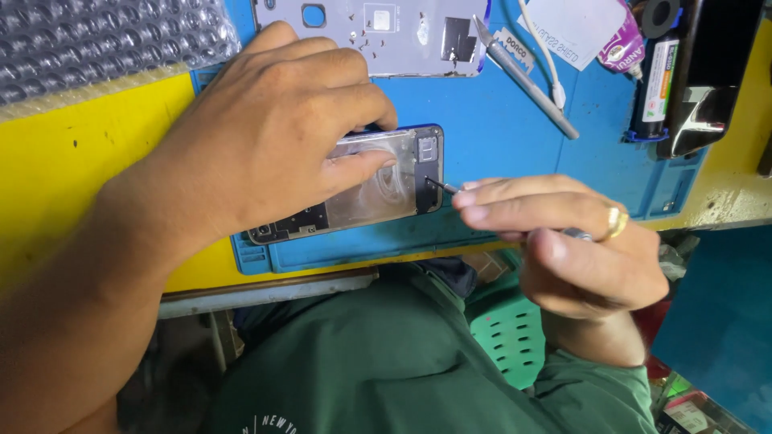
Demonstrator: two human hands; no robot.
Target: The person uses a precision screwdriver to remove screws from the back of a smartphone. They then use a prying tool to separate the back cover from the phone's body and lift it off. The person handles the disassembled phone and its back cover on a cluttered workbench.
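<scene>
An opened phone (378, 189) lies back-up on a blue work mat (498, 128), its silver inner plate and dark boards showing. My left hand (265, 128) presses down on it, fingers spread over its upper half. My right hand (563, 233), with a gold ring, pinches a thin metal screwdriver (444, 188) whose tip touches the phone's right end. The tool's handle is mostly hidden in my fingers.
A detached grey phone back cover (386, 36) lies at the mat's far edge. Beside it are a metal scalpel (527, 80), a white cable (547, 60), a pink tube (623, 40) and a dark phone (708, 72). Bubble wrap (96, 40) covers the yellow table's far left. A green stool (507, 329) stands below.
</scene>
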